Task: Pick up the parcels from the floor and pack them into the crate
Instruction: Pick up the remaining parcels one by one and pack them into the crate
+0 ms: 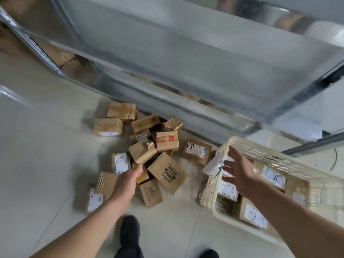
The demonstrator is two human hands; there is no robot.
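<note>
The crate (264,151) holds a handful of parcels (273,176) already, while well over a dozen boxes (163,140) lie heaped on the floor (46,146) to its left. The right hand (240,172) hovers over the crate, fingers spread and empty; the left hand (128,181) pinches a box (142,150) atop the heap (most work remains).

I am stretching my left hand (128,181) downward, fingers hidden; my right hand (240,172) is hovering with fingers spread.
</note>
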